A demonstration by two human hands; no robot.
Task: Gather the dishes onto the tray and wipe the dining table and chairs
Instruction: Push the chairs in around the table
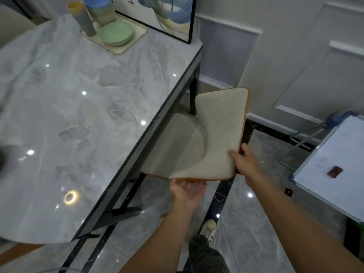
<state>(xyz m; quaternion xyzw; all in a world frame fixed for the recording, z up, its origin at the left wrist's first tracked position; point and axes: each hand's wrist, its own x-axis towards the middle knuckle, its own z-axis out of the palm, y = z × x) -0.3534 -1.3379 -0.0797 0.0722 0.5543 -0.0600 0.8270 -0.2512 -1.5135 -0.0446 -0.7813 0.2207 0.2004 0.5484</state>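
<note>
While your right hand [244, 160] grips the top edge of the chair [216, 134] backrest, thumb laid on the cream front and fingers wrapped behind the tan rim, your left hand [187, 191] sits palm up at the front edge of the seat. Its fingers reach the tan edging and their tips go out of sight there, so I cannot tell whether they hook under the seat or only touch it.

The chair stands at the right-hand long side of the dining table [78, 105]. Its seat is partly tucked beneath the grey marbled tabletop, and its backrest is on the side away from the table.

You will find the tray [120, 51] on the table's far right corner, just beside a framed picture [157, 14] that stands at the table's far end. On the tray are a stack of green plates [116, 33], a tall grey cup [84, 20] with a yellow rim, and a blue-and-green stack [100, 10] behind them (too blurred to say bowls or cups).

Well off the table's right side is a whiteboard [334, 154] with a small dark red block [334, 171] lying on it. Your shoe [208, 228] is on the glossy floor tiles below the table's near right edge.
</note>
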